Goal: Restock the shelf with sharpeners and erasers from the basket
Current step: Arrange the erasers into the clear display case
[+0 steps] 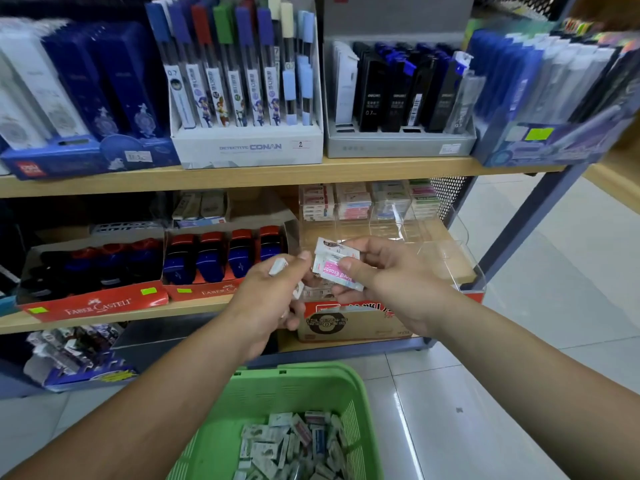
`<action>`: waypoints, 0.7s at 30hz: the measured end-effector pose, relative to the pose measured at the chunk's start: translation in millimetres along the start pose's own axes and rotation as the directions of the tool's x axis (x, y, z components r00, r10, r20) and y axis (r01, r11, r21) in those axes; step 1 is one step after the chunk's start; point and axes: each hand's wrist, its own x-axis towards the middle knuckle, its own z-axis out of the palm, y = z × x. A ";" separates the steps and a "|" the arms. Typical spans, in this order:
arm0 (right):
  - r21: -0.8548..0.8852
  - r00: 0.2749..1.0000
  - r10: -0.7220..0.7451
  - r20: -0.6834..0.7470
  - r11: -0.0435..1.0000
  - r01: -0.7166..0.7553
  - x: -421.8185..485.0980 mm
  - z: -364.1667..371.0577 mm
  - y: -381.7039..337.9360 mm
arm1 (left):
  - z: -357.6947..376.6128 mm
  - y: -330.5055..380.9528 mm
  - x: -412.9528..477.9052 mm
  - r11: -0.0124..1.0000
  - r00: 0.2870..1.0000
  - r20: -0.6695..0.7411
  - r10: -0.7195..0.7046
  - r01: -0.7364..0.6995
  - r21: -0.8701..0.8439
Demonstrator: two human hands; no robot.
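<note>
the right hand (381, 271) is pinching a small fan of wrapped erasers (332, 268), the pink one reading "eraser", probably sorting kinds for the clear organiser (381, 223) on the shelf (138, 316). the left hand (273, 292) is curling round one white eraser (278, 266). more are lying in the green basket (263, 386) below. sharpeners (221, 258) are sitting in "faber-castell" trays (100, 303).

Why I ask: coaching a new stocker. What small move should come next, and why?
Probably the right hand should set its pink eraser into the clear bin behind it: the left hand holds a white eraser too, and the bin's front sections look empty.
</note>
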 end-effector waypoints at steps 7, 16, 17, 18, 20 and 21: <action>-0.101 1.000 -0.016 -0.019 0.995 0.014 -4.2 -4.7 4.0 | 7.2 -2.1 -1.6 0.996 0.993 0.078 0.093 -0.093 -0.007; -0.368 0.994 -0.110 0.015 0.924 0.108 -5.2 -6.1 -2.0 | -8.2 15.8 7.4 0.914 0.949 0.183 0.257 -0.300 0.272; -0.338 0.993 -0.119 -0.016 0.935 0.107 -3.1 -6.6 -2.0 | -8.1 17.6 8.7 0.913 0.948 0.160 0.275 -0.310 0.267; -0.323 0.989 -0.130 -0.067 0.941 0.102 -0.9 -8.5 -2.4 | -7.7 19.4 11.3 0.901 0.946 0.129 0.298 -0.323 0.289; -0.375 0.965 -0.164 -0.204 0.924 0.077 3.9 -15.6 -2.5 | -9.3 19.7 21.8 0.838 0.933 0.068 0.352 -0.347 0.421; -0.385 0.950 -0.176 -0.258 0.921 0.066 6.1 -19.8 -1.8 | -10.2 19.1 27.9 0.797 0.928 0.046 0.371 -0.343 0.497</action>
